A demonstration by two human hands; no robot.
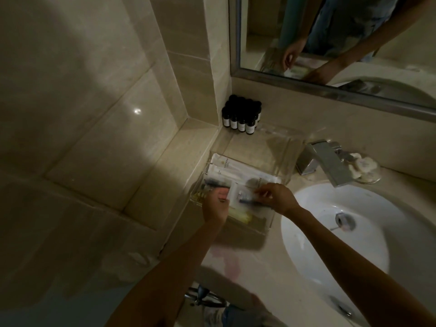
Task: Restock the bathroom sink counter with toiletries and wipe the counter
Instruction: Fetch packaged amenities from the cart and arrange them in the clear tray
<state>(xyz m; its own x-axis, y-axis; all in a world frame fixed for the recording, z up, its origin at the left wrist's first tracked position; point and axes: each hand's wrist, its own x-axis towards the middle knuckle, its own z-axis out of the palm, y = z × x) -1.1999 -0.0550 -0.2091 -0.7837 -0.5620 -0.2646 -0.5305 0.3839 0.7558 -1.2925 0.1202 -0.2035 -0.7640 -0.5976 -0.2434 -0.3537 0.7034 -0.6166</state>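
Setting: a dim bathroom corner, with a beige stone counter (257,270) running along a tiled wall.
Tray: a clear plastic tray (265,224) sits on the counter between the wall and the sink; its back half shows only the bare bottom.
Toiletries: long white packets (238,169) lie side by side across the middle of the tray, with smaller sachets and a yellowish item in front of them.
Left hand: the left hand (215,207) reaches into the near left part of the tray, its fingers curled over a pink packet (223,195); the picture is blurred there, but it seems to grip it.
Right hand: the right hand (280,197) is over the near right part of the tray, its thumb and forefinger pinching the edge of a small packet (246,198) that has something dark blue inside.
Bottles: a tight cluster of small black bottles (240,118) with pale labels stands in the corner, just behind the tray.
Sink: a white round sink (382,208) lies to the right of the tray, with a metal drain (345,221) in its middle.
Tap: a square chrome tap (326,161) juts out over the back rim of the sink.
Dish: a glass dish (364,169) holding white lumps sits just right of the tap.
Mirror: a metal-framed mirror (264,27) above the counter reflects both arms and the tray.
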